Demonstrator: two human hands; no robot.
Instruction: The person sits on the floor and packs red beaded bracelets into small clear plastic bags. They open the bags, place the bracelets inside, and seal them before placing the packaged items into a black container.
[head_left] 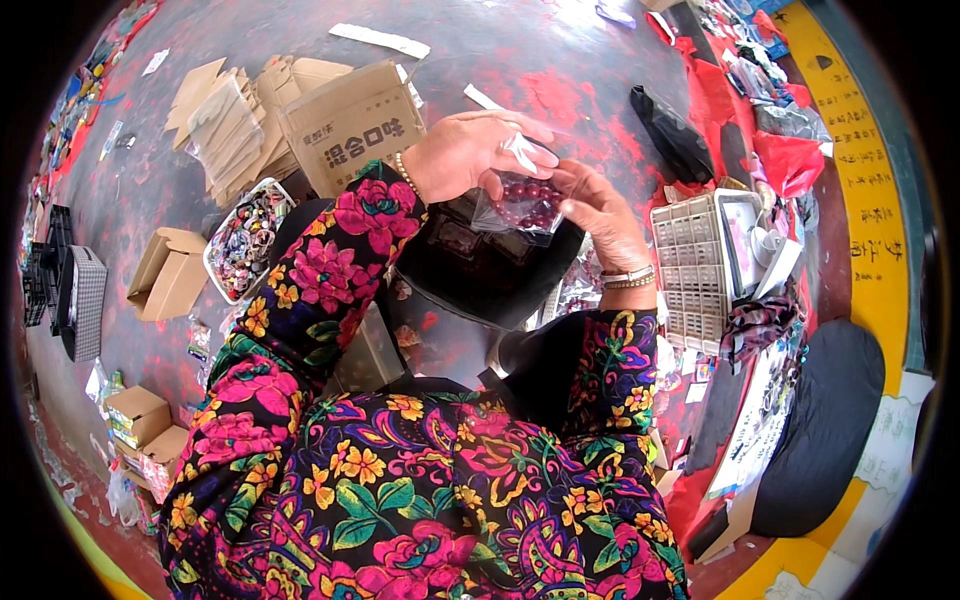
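Fingertips of both your hands meet on a small clear plastic bag (522, 203) holding dark red round pieces. Your left hand (470, 152) curls over the bag's upper edge, its fingers (520, 140) pinched narrow on the twisted top of the plastic. Your right hand (598, 208) grips the bag's right side, thumb and fingers closed on the film. The bag hangs in the air between the two hands, directly above a black bin (490, 270) that sits on the floor in front of you. A bead bracelet (405, 174) circles your left wrist and a wristwatch (628, 277) your right. To the left of the bin stands an open white tray (247, 240) filled with small mixed-colour items, and behind it a brown cardboard box (350, 125) beside flattened cartons. To the right of your right hand lies a white gridded crate (685, 262), near red plastic bags (790, 160) on the painted floor (560, 60).
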